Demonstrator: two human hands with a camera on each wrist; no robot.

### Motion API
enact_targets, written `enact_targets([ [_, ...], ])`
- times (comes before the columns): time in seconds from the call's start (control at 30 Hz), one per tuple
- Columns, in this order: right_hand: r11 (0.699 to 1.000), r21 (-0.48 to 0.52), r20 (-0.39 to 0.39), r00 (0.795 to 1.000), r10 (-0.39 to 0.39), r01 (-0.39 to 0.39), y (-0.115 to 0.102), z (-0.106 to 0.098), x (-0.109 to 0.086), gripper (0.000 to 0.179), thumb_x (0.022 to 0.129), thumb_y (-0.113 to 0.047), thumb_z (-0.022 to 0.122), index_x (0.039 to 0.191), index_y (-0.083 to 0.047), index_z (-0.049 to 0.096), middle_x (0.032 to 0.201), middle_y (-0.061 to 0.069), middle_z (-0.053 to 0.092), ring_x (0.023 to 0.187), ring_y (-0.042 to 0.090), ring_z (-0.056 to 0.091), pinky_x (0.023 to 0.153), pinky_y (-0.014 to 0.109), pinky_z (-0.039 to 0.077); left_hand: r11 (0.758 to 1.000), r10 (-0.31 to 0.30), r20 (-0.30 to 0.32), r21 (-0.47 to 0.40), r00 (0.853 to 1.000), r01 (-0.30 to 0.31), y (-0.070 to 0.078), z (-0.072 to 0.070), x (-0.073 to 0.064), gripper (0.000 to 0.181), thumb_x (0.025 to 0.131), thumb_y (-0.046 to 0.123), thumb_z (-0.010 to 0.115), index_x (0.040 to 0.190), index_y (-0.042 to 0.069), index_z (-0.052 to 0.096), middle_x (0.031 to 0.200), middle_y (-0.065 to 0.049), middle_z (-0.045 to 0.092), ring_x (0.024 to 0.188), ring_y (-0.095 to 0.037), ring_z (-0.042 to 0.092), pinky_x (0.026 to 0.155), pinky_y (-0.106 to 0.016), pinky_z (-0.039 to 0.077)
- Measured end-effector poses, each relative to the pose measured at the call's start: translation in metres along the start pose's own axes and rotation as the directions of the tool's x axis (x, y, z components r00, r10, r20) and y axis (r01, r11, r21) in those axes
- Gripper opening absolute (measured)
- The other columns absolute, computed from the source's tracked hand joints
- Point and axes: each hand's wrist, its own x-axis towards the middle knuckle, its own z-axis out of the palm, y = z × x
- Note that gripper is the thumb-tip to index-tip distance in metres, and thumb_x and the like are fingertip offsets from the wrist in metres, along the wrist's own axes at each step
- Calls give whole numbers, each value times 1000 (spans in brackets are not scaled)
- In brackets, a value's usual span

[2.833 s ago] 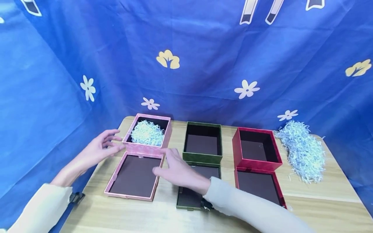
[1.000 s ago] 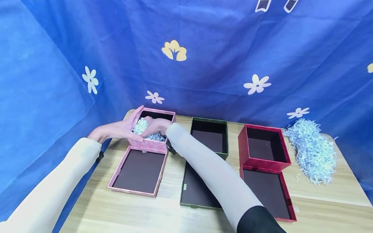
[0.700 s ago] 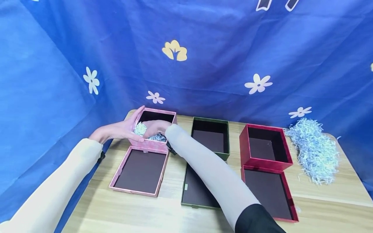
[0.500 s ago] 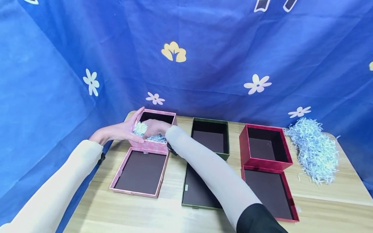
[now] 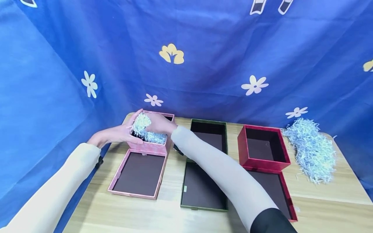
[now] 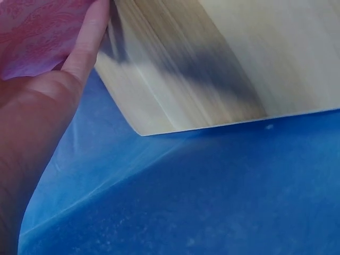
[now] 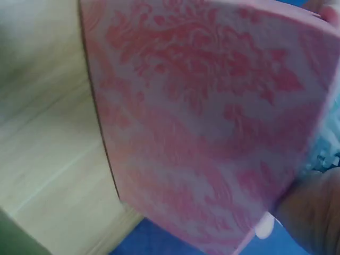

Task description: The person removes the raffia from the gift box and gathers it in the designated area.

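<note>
At the back left of the head view stands an open pink box [image 5: 147, 147]. My left hand [image 5: 118, 133] holds its left side, the thumb at the front and a finger along the far edge. In the left wrist view, a finger [image 6: 87, 45] lies along the patterned pink wall [image 6: 40, 32]. My right hand [image 5: 159, 123] reaches over the box and grips a clump of pale blue shredded paper [image 5: 141, 123] near the left rim; its fingertips are hidden. More shredded paper [image 5: 155, 138] lies inside the box. The right wrist view shows the box's outer wall [image 7: 202, 122].
A pink lid [image 5: 137, 174] lies before the box. To the right stand a green box [image 5: 208, 137] with its lid [image 5: 201, 187], and a red box [image 5: 263, 144] with its lid [image 5: 272, 184]. A loose shredded paper pile [image 5: 313, 152] sits at the table's right. A blue curtain [image 5: 204, 71] backs the table.
Both hands have come to the pink box since the oldest frame. Over the last half second my right hand has risen slightly with the clump, while my left hand stays on the box.
</note>
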Motion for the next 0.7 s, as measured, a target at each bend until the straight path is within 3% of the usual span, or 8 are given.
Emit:
enact_targets([
  [0.13,993,109,-82,996,46,-37,-6,-9,-8,66,102,-5,73,163,-6,48,159,7,57,130,16,56,106,21,42,999,18,13,41,1000,-18,2,-3,-2,136,90,19,90,173,18,-19,178,-12,-22,162,-38,-15,125,-72,3],
  [0.27,979,196,-132,987,89,-62,-10,-18,-16,72,100,-5,74,166,-7,45,165,8,51,128,16,55,103,22,43,999,-26,41,47,999,24,2,-4,-2,137,93,22,88,169,9,-25,176,-17,-28,162,-41,-19,126,-69,-1],
  [0.4,978,207,-178,981,72,-34,-16,-28,-23,77,98,-4,75,168,-9,42,169,9,46,128,19,56,95,25,47,999,-37,43,29,998,35,1,-3,0,140,93,21,87,166,9,-32,174,-18,-33,160,-43,-22,126,-69,-1],
  [0.53,971,236,-176,981,79,-36,-23,-44,-33,87,100,-6,74,174,-11,28,178,9,28,153,19,41,109,22,41,998,-41,23,58,999,40,1,-5,1,141,93,24,88,167,14,-32,175,-15,-32,161,-39,-22,126,-70,-3],
  [0.6,965,259,-181,979,91,-41,-26,-53,-38,85,100,-7,73,173,-10,29,176,8,32,158,17,32,117,19,32,996,-61,23,60,998,60,1,-5,0,141,93,25,87,166,13,-32,175,-15,-32,161,-40,-23,125,-70,-3],
  [0.7,944,329,-201,975,92,-22,-28,-68,-46,80,100,-5,73,171,-7,35,171,5,43,145,15,47,114,19,36,998,-53,25,35,998,52,1,-5,-1,138,94,22,87,168,15,-29,175,-15,-31,161,-39,-24,125,-70,-2],
])
